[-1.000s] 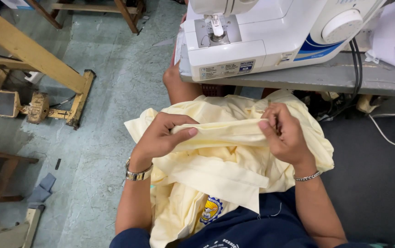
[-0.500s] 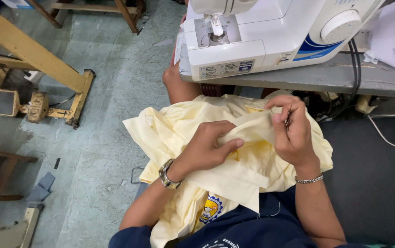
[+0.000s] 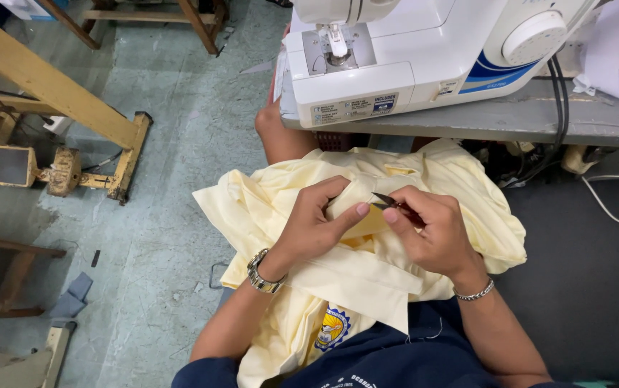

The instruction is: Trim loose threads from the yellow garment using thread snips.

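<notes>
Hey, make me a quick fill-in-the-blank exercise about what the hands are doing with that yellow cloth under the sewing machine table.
1. The right hand holds a small pair of thread snips whose tips point toward the ____ hand.
2. The left hand pinches a fold of pale ____ cloth.
3. On the left wrist sits a metal ____.
4. The white sewing machine stands on a ____ table.

Missing words: left; yellow; watch; grey

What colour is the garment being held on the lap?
Pale yellow garment, clearest in the head view.
</notes>
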